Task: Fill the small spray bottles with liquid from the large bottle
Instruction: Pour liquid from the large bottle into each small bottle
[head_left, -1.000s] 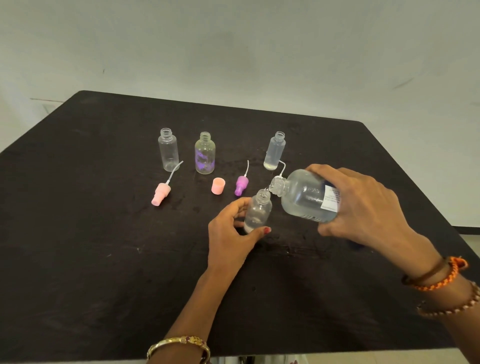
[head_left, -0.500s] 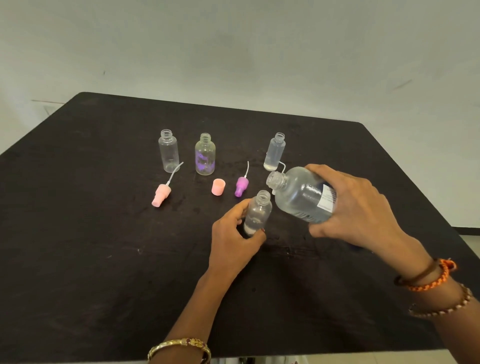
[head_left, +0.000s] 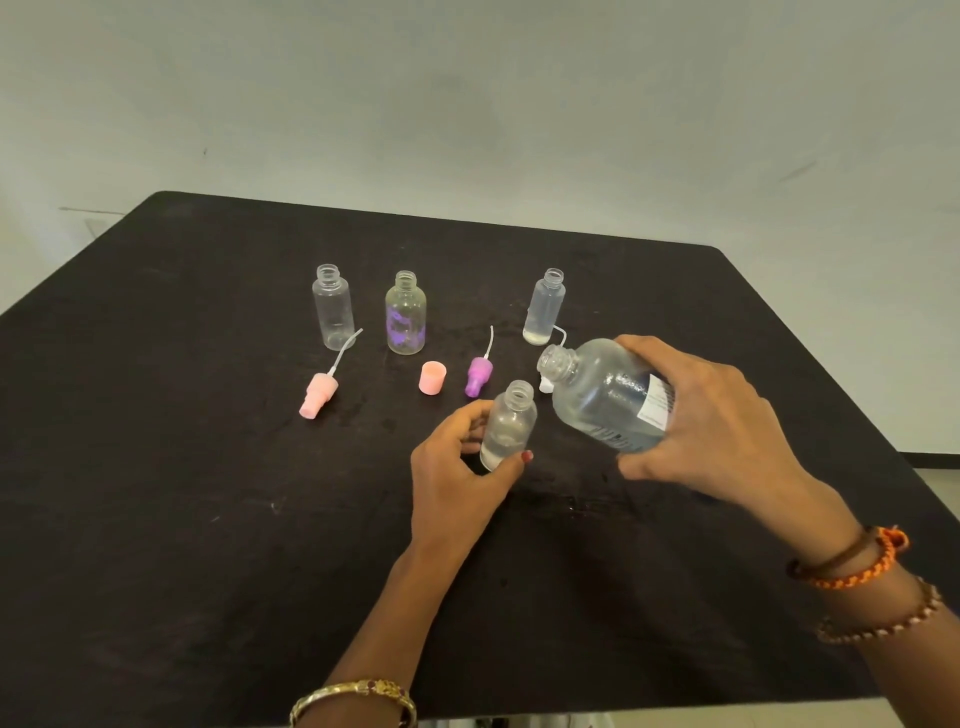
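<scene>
My right hand (head_left: 722, 421) grips the large clear bottle (head_left: 602, 395), tilted with its open neck up and to the left, clear of the small bottle below it. My left hand (head_left: 457, 467) holds a small clear bottle (head_left: 509, 423) upright on the black table (head_left: 208, 519); a little liquid lies at its bottom. Three more small open bottles stand behind: a clear one (head_left: 333, 306), one with a purple print (head_left: 405, 314), and a slim one (head_left: 544, 306) with some liquid at its base.
A pink spray head (head_left: 318, 392) with its tube, a pink cap (head_left: 432, 378) and a purple spray head (head_left: 479, 373) lie between the bottle rows. A white spray head (head_left: 546, 383) peeks from behind the large bottle. The tabletop looks damp near the bottles.
The large bottle's neck has lifted off the small bottle's mouth and tipped back upward. My left hand still holds the small bottle in place.
</scene>
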